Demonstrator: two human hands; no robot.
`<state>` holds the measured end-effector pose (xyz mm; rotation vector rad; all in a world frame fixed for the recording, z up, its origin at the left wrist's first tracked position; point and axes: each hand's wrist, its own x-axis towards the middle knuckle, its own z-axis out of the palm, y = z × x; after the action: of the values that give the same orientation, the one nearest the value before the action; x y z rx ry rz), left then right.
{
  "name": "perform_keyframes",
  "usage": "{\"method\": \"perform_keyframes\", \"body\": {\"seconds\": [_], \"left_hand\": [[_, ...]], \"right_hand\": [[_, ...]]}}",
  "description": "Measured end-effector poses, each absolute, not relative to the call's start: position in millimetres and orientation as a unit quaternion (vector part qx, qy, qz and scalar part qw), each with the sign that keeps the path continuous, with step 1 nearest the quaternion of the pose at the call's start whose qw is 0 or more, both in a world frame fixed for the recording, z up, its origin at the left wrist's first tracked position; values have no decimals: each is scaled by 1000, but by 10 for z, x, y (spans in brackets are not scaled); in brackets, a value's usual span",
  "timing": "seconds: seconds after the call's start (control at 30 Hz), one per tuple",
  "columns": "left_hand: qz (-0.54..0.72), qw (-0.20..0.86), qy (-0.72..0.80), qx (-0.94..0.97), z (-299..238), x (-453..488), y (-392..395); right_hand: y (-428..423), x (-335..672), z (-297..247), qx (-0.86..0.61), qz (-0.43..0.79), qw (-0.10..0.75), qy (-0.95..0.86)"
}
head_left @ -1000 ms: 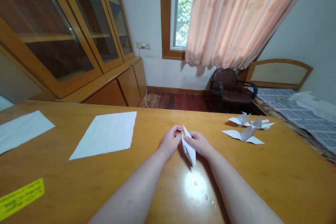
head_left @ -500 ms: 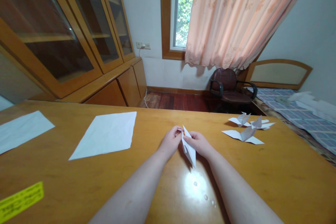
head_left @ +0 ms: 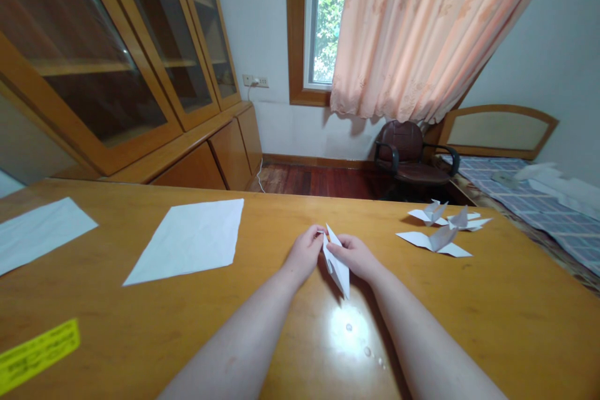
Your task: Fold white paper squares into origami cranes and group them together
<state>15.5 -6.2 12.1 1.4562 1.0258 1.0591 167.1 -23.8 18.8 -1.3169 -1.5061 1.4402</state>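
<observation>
Left hand (head_left: 302, 255) is closing up slightly since the earlier frame, apparently pinching a tip of the folded paper (head_left: 339, 270); the right hand (head_left: 357, 257) is pinching its side, towards the far edge of the table (head_left: 506, 306).

Bare forearms (head_left: 237, 325) convergent, left hand (head_left: 302, 255) and right hand (head_left: 357, 256) close together, fingers (head_left: 317, 229) bent.

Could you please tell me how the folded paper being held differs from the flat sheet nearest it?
The folded paper is narrow and layered, while the flat sheet is broad and spread out. The folded paper is held, whereas the flat sheet lies loose on the table. Both are white.
</observation>
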Motion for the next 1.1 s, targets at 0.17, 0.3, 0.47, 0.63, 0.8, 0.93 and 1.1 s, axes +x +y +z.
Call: {"method": "perform_keyframes", "body": {"seconds": [0.17, 0.3, 0.47, 0.63, 0.8, 0.93, 1.1], "left_hand": [[441, 500, 433, 607, 151, 144, -77], [441, 504, 437, 601, 128, 163, -72], [444, 514, 446, 583, 93, 189, -59], [435, 478, 460, 608, 92, 175, -46], [451, 451, 466, 613, 118, 160, -33], [464, 430, 479, 608, 162, 147, -33], [477, 430, 490, 590, 213, 143, -47]], "right_hand": [[-239, 1680, 186, -506, 546, 329, -581], [-246, 1668, 217, -504, 549, 327, -581], [-237, 1646, 228, -510, 541, 349, -570], [-223, 1647, 195, -507, 550, 360, -558], [-223, 1660, 188, -513, 539, 356, -565], [-227, 1670, 178, -510, 546, 363, -556], [-234, 1684, 154, -475, 587, 365, -544]]}}
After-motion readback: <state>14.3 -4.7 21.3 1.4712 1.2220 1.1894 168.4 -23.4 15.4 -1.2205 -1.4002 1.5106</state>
